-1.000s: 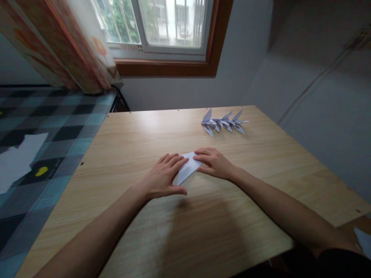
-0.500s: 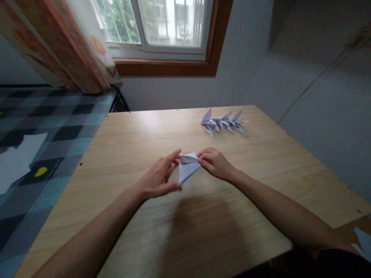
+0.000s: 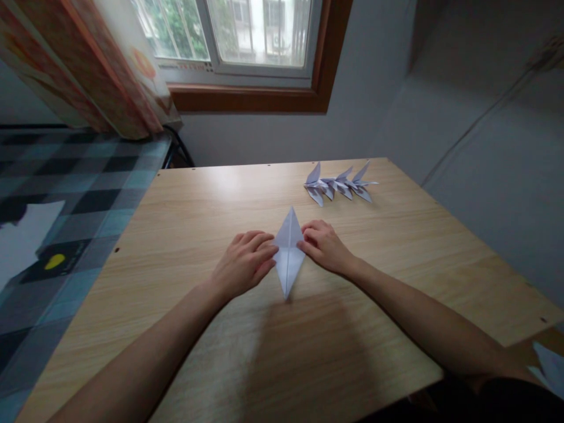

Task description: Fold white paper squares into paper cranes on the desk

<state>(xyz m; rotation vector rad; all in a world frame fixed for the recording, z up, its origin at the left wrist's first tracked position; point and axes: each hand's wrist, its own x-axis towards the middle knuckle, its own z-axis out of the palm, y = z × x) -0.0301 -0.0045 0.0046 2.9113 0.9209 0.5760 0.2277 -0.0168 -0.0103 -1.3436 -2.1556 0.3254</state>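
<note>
Left hand (image 3: 247, 261): fingers gathered, slightly bent, tips at the paper's left corner; whether they pinch it cannot be told.
Folded paper (image 3: 288, 267): white diamond, centre crease running lengthwise, between the hands above the near-middle of the table; probably held at both side corners to keep it level.
Right hand (image 3: 328, 249): thumb on the right corner, fingers curled in behind, apparently pinching.
Paper leaves (image 3: 339, 187): a folded row near the far edge, presumably set out of the hands' way.

Surface and room: checked cloth (image 3: 132, 155), with white sheet (image 3: 37, 232); patterned curtain (image 3: 117, 76); pale wooden table (image 3: 194, 217); brown-framed window (image 3: 264, 35); plain wall (image 3: 374, 76); cord (image 3: 476, 123).
</note>
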